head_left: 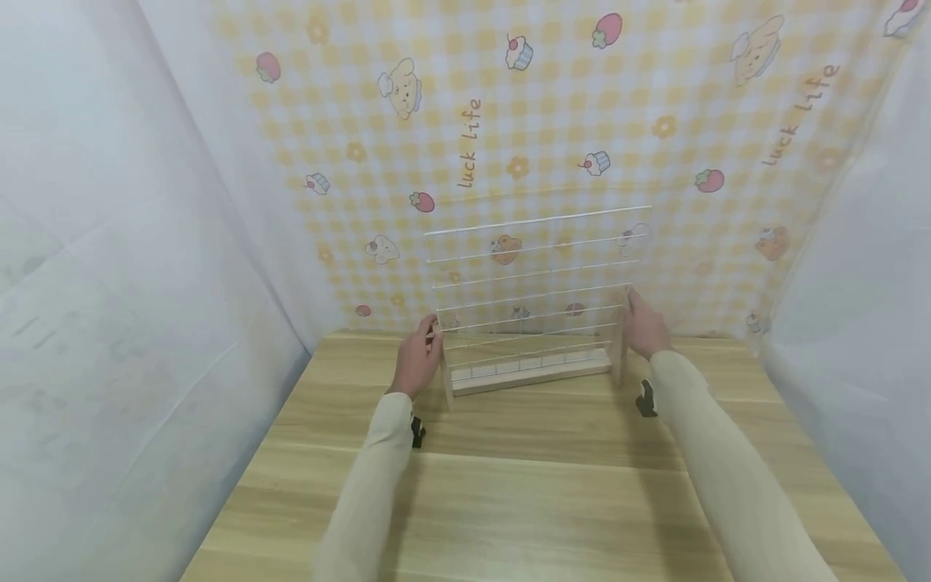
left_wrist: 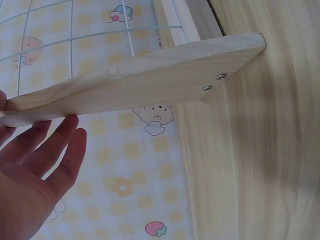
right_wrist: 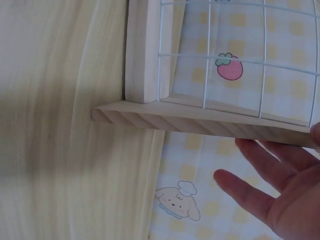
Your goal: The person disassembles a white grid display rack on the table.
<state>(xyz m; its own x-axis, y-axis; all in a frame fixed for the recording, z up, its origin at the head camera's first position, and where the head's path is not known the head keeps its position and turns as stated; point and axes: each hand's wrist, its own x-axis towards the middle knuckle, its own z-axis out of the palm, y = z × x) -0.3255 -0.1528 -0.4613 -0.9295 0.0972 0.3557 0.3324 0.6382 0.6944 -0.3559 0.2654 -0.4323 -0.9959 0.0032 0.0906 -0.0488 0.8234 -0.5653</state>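
Note:
A wire grid rack with wooden sides stands upright near the back of the table, its wooden base bar (head_left: 534, 374) low down. White grid wires (right_wrist: 264, 63) run between the two side panels. My left hand (head_left: 418, 356) grips the upper part of the left side panel (left_wrist: 150, 82), and two screws show near that panel's lower end. On the other side my right hand (head_left: 646, 326) holds the right side panel (right_wrist: 200, 121), thumb at one edge and some fingertips against its outer face. In both wrist views part of the thumb is cut off.
The wood-grain table (head_left: 524, 509) stretches in front of the rack. Just behind hangs a yellow checked cloth (head_left: 560, 105) with printed cartoons. White sheets (head_left: 109, 283) close off the left and right sides. A dark wrist mount (head_left: 646, 398) sits under each sleeve.

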